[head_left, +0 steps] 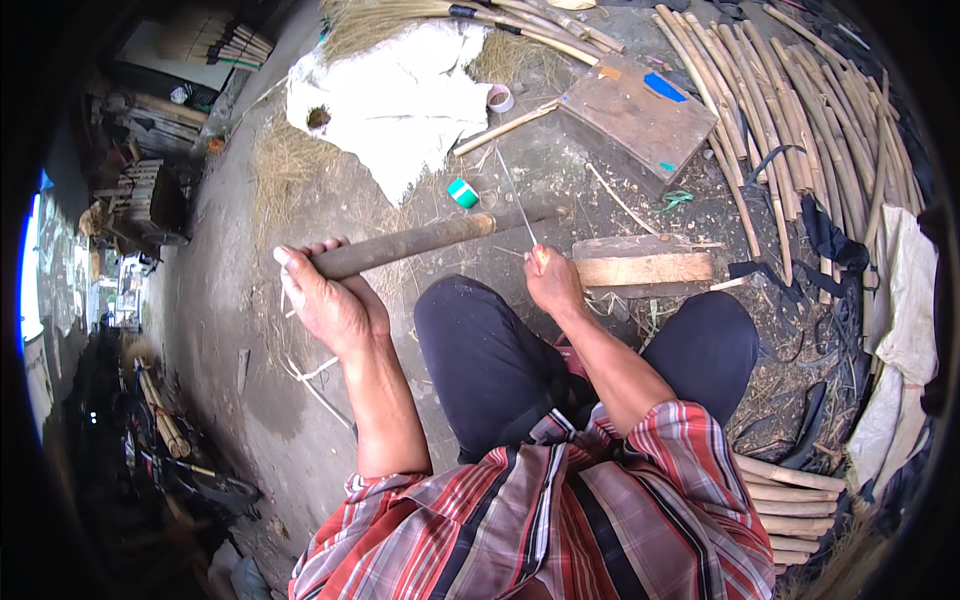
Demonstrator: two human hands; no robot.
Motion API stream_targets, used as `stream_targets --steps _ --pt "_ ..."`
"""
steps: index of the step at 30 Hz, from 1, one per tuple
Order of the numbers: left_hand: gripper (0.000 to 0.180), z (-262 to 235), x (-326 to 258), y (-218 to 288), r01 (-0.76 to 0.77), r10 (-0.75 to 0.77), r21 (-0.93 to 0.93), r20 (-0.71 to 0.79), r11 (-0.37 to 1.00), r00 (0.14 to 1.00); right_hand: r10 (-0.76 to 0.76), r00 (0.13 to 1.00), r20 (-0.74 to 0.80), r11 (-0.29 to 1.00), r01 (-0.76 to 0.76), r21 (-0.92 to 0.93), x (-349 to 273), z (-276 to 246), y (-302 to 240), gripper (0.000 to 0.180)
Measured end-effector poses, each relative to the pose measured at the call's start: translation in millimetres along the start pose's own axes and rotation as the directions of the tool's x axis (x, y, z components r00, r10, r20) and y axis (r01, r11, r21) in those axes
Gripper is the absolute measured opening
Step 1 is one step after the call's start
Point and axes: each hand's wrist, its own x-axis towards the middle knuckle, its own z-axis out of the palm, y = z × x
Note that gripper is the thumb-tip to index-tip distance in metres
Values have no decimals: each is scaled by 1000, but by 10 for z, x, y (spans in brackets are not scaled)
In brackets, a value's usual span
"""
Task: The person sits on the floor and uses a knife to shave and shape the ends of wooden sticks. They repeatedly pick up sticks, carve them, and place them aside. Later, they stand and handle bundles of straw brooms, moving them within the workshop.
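Observation:
My left hand [333, 303] is closed around the near end of a dark wooden or bamboo pole [400, 246]. The pole slants up to the right over the ground, with a lighter ring near its far part. In my right hand [556, 283] is the handle of a thin, long-bladed tool that looks like a knife [517, 195]. Its narrow blade points up and away, crossing the pole's far part; whether it touches the pole I cannot tell. A green tape roll [462, 193] lies just beyond the pole, and a wooden block [645, 269] sits right of my right hand.
A wooden box [640, 118] stands ahead, with a white sack [390, 95] and a pale tape roll [500, 97] to its left. Many bamboo poles [790, 120] are laid out at the right; more [795, 505] lie at lower right. A bicycle [200, 480] is at far left.

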Motion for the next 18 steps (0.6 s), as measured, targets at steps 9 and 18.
stream_targets --steps 9,18 --pt "39 33 -4 45 127 -113 -142 104 982 988 17 999 -30 1000 -17 14 26 -13 111 31" --pt "50 -7 117 -16 144 -109 -193 179 971 978 110 994 2 994 -110 -17 -11 -157 62 28"
